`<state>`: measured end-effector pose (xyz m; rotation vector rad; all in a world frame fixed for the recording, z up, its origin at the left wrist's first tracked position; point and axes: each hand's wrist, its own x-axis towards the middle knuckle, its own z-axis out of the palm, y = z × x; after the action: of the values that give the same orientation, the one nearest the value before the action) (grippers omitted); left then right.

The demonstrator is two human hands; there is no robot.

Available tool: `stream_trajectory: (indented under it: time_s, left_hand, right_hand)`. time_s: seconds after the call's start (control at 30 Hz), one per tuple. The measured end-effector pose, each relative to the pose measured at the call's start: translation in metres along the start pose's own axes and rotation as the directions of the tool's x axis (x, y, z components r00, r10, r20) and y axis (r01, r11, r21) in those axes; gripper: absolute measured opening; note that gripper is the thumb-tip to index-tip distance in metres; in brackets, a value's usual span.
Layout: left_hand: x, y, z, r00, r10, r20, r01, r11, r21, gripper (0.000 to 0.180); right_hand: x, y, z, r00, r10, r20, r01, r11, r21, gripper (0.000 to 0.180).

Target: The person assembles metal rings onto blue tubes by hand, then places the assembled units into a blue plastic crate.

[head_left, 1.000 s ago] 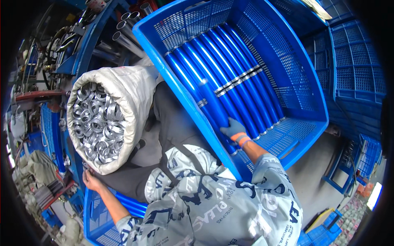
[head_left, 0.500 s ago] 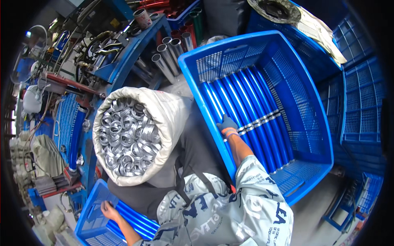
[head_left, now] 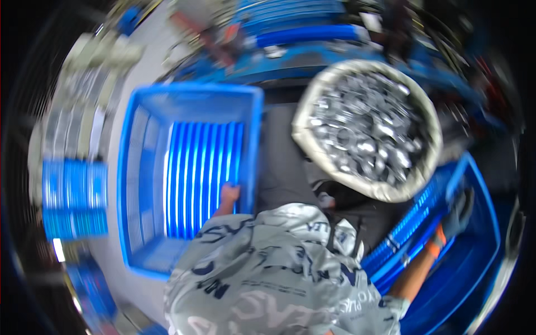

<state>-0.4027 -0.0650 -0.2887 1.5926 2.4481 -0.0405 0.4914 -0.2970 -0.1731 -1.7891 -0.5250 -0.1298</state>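
My bare left hand (head_left: 229, 193) is at the right side of a row of shiny blue tubes (head_left: 195, 178). They lie side by side in the left blue plastic crate (head_left: 192, 88). Motion blur hides its fingers, so I cannot make out whether it grips a tube. On the right, my right hand (head_left: 459, 212), in a grey glove with an orange cuff, is inside another blue crate (head_left: 474, 257). More blue tubes (head_left: 399, 248) with silvery ends lie in that crate, beside my forearm. The glove is smeared too, and its fingers are unclear.
Between the crates stands a pale sack (head_left: 304, 131) with a rolled rim, full of silvery metal rings (head_left: 365, 131). Beyond it runs a blue workbench (head_left: 290, 61) with a blue roller (head_left: 307, 36). Stacked blue bundles (head_left: 75, 192) and grey stacks (head_left: 72, 128) stand at far left.
The view has swung left, bringing the left crate fully into sight and shifting the sack and right crate rightward. My left hand is now at the tubes' right side; my right hand remains in its crate.
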Motion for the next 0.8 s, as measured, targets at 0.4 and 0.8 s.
stream_trajectory:
  time_s: [0.4,0.8]
  left_hand:
    - [-0.060,-0.080,0.136,0.831,-0.409,0.377,0.505,0.840,-0.201,0.082]
    - [0.158,-0.076,0.149,0.927,-0.375,0.027,0.368,0.889,-0.271,0.089]
  right_hand:
    - [-0.087,-0.220,0.179,0.435,-0.246,0.866,0.538,0.843,-0.031,0.086]
    - [-0.118,-0.187,0.242,0.424,0.005,0.906,0.519,0.818,-0.247,0.074]
